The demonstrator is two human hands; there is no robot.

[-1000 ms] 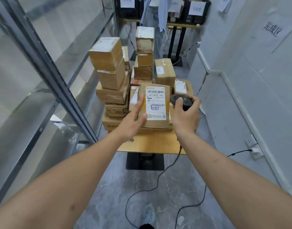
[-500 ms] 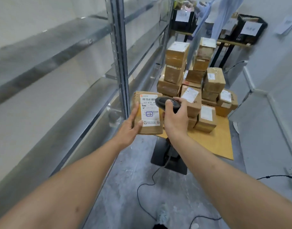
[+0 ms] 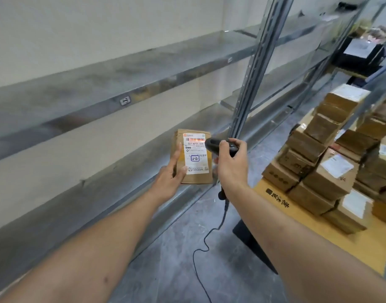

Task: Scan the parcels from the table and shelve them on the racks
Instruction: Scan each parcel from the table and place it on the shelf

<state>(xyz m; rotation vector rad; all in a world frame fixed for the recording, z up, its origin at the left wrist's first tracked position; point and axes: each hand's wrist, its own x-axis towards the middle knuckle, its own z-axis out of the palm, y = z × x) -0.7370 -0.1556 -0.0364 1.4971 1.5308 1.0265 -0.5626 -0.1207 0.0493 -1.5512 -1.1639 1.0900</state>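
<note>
My left hand [image 3: 170, 174] holds a flat brown parcel [image 3: 196, 178] upright by its lower left side, white label facing me, with "2-2" handwritten on it. My right hand [image 3: 232, 164] grips a black corded barcode scanner [image 3: 211, 143] right beside the parcel, and a red scan line falls across the label's top barcode. Behind the parcel run the bare grey metal shelves of the rack [image 3: 122, 84]. The stacked brown parcels [image 3: 332, 154] sit on the wooden table [image 3: 362, 243] at the right.
A grey rack upright [image 3: 255, 68] stands just behind my right hand. A small tag [image 3: 125, 100] marks the upper shelf edge. The scanner cable [image 3: 204, 248] hangs down onto the grey floor. The table's black base [image 3: 249, 239] stands near my right forearm.
I have turned left from the table toward the rack, carrying parcel and scanner along. The scanner now shines a red line on the label's barcode.
</note>
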